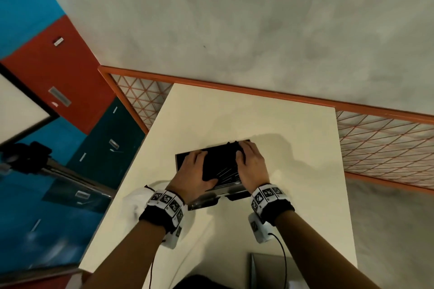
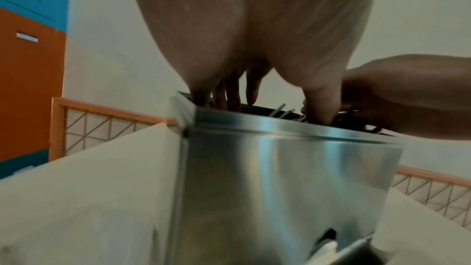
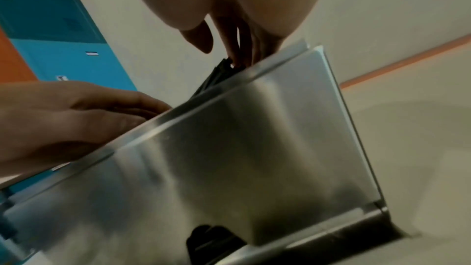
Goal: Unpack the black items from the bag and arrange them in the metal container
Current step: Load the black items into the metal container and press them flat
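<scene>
Grey concrete floor spreads beyond the cream table (image 1: pixel 234 119) I am working at, and my metal container (image 1: pixel 212 197) sits on it toward the near edge, closer to the left edge than the right. From the wrist cameras its brushed steel wall (image 2: pixel 280 178) fills most of the picture, with a folded rim along the top. Inside lie the black items (image 1: pixel 220 164); from above they read as one dark mass with a few pale thin streaks across it, and I cannot separate them into single pieces.

My left hand (image 1: pixel 195 171) reaches down into the left half of the container, fingers (image 2: pixel 230 96) pointing straight down past the rim and the thumb spread along the near side over the dark contents. I see it pressing on them, not closed round anything. My right hand (image 1: pixel 251 164) is at the right end, its fingers (image 3: pixel 235 47) bent down onto a black piece (image 3: pixel 219 72) that pokes up at the far right corner of the container; whether they pinch it or only push on it I cannot tell.

Something white (image 1: pixel 133 199) shows by the table's left edge under my left wrist, too hidden to name. A grey flat thing (image 1: pixel 265 267) lies at the near edge. Behind the far edge runs an orange-framed mesh fence (image 1: pixel 385 145), and off the left edge stand red and blue lockers (image 1: pixel 58 73).
</scene>
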